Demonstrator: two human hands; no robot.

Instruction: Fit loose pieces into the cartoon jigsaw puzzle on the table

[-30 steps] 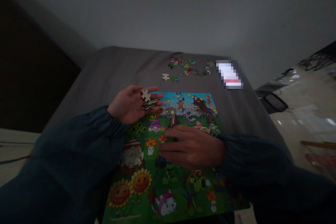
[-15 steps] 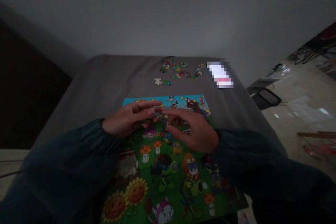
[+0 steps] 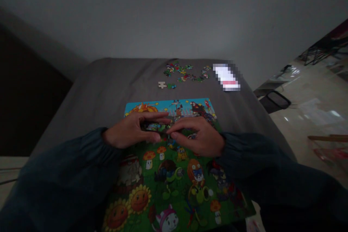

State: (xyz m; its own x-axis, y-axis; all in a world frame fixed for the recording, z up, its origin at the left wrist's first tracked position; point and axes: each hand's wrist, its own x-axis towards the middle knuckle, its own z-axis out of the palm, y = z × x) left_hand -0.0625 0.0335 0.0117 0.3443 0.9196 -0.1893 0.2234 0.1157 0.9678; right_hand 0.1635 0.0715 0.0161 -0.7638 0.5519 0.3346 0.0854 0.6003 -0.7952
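- Dim room, plain grey wall behind; a grey cloth-covered counter [image 3: 108,83] carries everything, with a glossy floor off its right edge.
- Fingers [image 3: 159,116] of the left hand [image 3: 127,133] are curled around a small stack of puzzle pieces [image 3: 153,127], palm turned inward, the stack held just above the picture.
- Fingers [image 3: 182,123] of the right hand [image 3: 199,138] are pinched at the stack's right end, thumb below and forefinger above; whether they grip one piece of it or only touch it cannot be told in this light.
- Both hands meet over the upper middle of the jigsaw puzzle [image 3: 174,177], which lies at the near middle of the counter and runs toward its near edge.
- Judging by the picture, the puzzle looks largely assembled: sunflowers, mushrooms, a blue sky strip along the far edge all read as continuous. Any gaps under the hands are hidden.
- What is left, as far as shows: the pieces in the left hand, plus a scatter of loose pieces [image 3: 186,72] near the far edge of the counter, one pale piece [image 3: 162,85] lying face down just left of them.
- A blurred-out white object [image 3: 226,77] sits at the far right corner, beside the scatter.
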